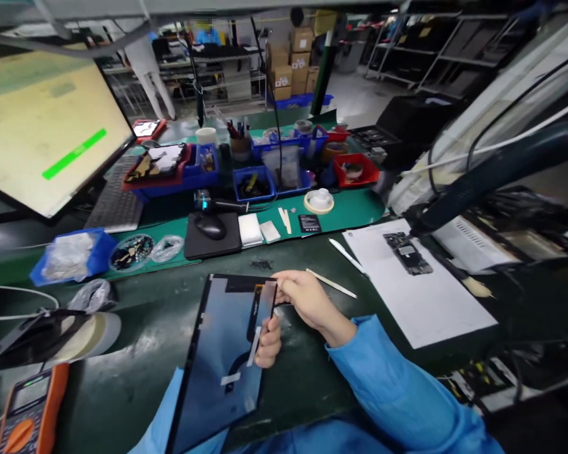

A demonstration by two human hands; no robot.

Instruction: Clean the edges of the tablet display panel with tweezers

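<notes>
One panel (220,347) is held above the counter (142,378), tilted, with its cable side toward the viewer. The left hand (268,342) supports it from behind; its fingers are curled closed around the right edge, and the rest of that hand is hidden by the panel. The right hand (305,299) is pinched nearly closed on the upper right corner, thumb and forefinger together.

Handling: the panel appears thin, light and stiff. Treat it as glass: brittle at the corners, probably slippery on its smooth face, and intolerant of bending or twisting. The cable (254,315) looks soft and easily creased; do not lift by it. The tape (230,379) appears thin and is no gripping point. Take hold by the bare long edges, fingers spread, with light and even pressure. Keep pinching force at the corner low.

Surroundings: a stick (332,284) lies on the counter just beyond the right hand. Further right, a board (408,252) rests on paper (407,309). A meter (31,410) stands at lower left, well apart from the panel.
</notes>
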